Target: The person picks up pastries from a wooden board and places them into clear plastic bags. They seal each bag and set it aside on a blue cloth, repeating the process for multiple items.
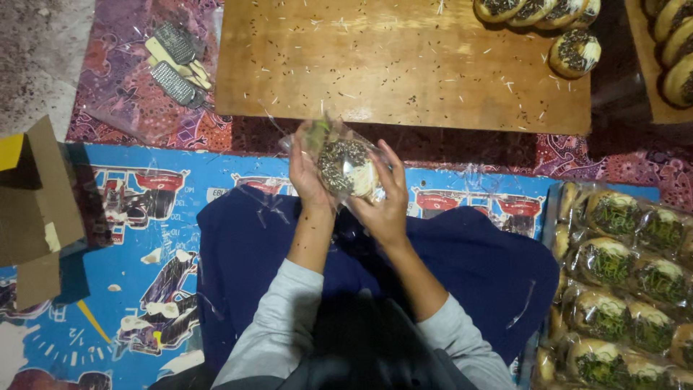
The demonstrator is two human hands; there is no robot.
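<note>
Wooden board (pixel 404 65) fills the top centre, lying on a purple patterned cloth (pixel 115 79), strewn with dark sprinkles and pale shreds. Below it, a blue printed mat (pixel 144 238); the person sits on it, lap in dark blue fabric. Right edge: a stack of bagged buns (pixel 621 282), packed tight in rows, green-topped ones showing through the plastic. Left edge: an open cardboard box (pixel 36 202). Top right of the board: a row of unwrapped sprinkle-topped buns (pixel 574 52), well apart from the hands. Top left on the cloth: two metal graters (pixel 177 68). Centre: the doughnut (pixel 346 167), round, chocolate sprinkles on top, sits inside a clear plastic bag (pixel 307 137), held up between lap and board edge, top face toward the camera. No real long axis; the bag's loose end trails up-left. Left hand (pixel 307 173) wraps the bag's left side, fingers closed on it. Right hand (pixel 386 198) cups the right and lower side, fingers curled on the plastic. Both in contact, about equally near. Nothing stands between hands and board; the bagged stack lies off to the right, unobstructed.
</note>
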